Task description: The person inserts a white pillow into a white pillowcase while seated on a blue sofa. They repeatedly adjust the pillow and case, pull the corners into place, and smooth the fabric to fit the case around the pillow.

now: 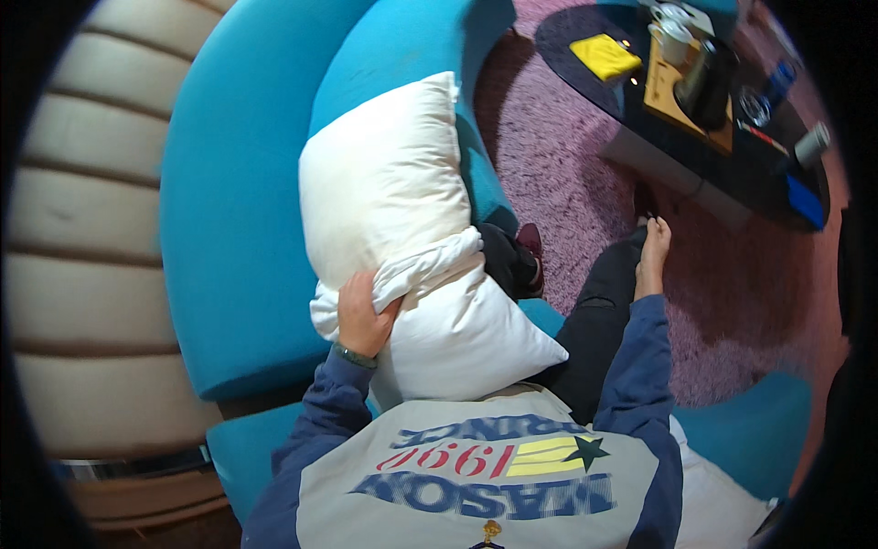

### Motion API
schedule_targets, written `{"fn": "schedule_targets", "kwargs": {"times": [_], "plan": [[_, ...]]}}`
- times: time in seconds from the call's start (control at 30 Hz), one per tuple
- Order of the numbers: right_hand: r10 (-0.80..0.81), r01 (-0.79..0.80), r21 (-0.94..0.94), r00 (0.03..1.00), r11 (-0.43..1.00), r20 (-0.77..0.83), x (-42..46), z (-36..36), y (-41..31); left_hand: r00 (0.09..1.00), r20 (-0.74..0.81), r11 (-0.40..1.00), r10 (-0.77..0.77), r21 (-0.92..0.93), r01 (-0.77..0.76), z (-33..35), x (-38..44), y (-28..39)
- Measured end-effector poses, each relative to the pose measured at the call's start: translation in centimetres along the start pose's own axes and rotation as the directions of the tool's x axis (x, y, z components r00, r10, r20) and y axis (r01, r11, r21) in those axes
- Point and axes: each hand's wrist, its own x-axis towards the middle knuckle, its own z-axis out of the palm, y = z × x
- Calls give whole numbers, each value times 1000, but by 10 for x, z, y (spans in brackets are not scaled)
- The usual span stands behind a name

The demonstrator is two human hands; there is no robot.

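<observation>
A white pillow (384,178) lies across my lap and the turquoise sofa seat. Its near part is inside a white pillowcase (466,336), whose open edge is bunched in a thick fold around the pillow's middle. My left hand (367,316) grips that fold at the pillow's left side, with some fingers hidden in the fabric. Away from the pillow, my right hand (654,254) is by my right knee. Its fingers are seen edge-on, and whether anything small is between them is unclear.
The turquoise sofa (240,206) curves along a padded beige wall (89,226). Right of it lies a pink shaggy rug (562,151). A dark oval table (583,31) bears a yellow cloth (605,56), a wooden tray (658,89), and a dark pitcher-like vessel (706,86). Another white pillow (720,497) is at lower right.
</observation>
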Motion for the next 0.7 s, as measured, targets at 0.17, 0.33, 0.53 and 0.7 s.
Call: {"fn": "schedule_targets", "kwargs": {"times": [0.17,0.33,0.53,0.7], "plan": [[-209,188,110,664,976,718,-158,127,-136,996,-44,991,77,-104,-82,-11,15,-3],[-320,544,128,276,830,906,-278,181,-173,987,-54,981,152,-114,-157,-4,22,6],[-316,832,159,20,532,949,-315,155,-191,993,42,955,108,-283,-92,-6,-10,-6],[-210,852,117,-9,511,978,-333,134,-193,977,127,948,169,-292,-126,-37,-49,-12]]}}
